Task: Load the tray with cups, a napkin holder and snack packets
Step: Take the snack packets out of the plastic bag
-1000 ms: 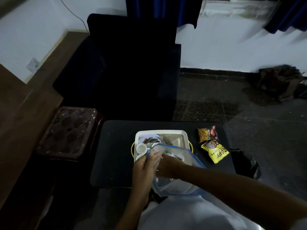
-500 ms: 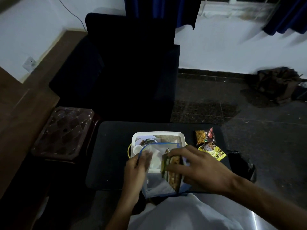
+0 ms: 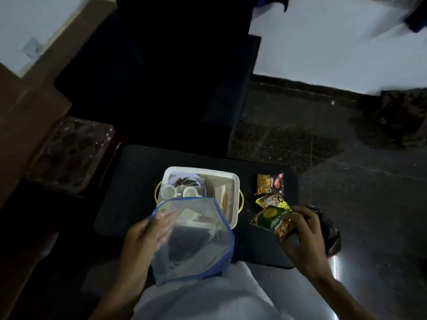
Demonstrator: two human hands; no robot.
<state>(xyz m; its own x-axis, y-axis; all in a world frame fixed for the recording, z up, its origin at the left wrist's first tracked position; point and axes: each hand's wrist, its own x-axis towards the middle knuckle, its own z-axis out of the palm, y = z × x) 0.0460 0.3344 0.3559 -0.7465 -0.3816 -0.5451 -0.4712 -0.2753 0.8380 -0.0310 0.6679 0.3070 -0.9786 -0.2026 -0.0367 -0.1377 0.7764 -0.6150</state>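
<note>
Dim light falls on a low black rectangular table (image 3: 129, 181) standing on a dark tiled floor, with a dark armchair (image 3: 180, 77) beyond it. A white rectangular plastic tray with yellow handles (image 3: 235, 199) sits at the middle of the table. Two small white cups (image 3: 167, 191) stand side by side in the tray's left half. A pale stack at the tray's right side is too dim to identify.

Over the tray's near edge hangs a translucent pouch with blue edging (image 3: 196, 241). The left hand (image 3: 145, 234) pinches the left side of the pouch's open mouth, and its fingers show through the material.

To the right of the tray, two snack packets lie on the table: a yellow and dark red packet (image 3: 269, 184) and, just nearer, a yellow-green packet (image 3: 270, 200). Nearer again, the right hand (image 3: 302, 234) has its fingers curled round a green and yellow snack packet (image 3: 270, 221), low over the table and touching the yellow-green one. A crumpled black plastic bag (image 3: 330, 234) lies right of that hand.
</note>
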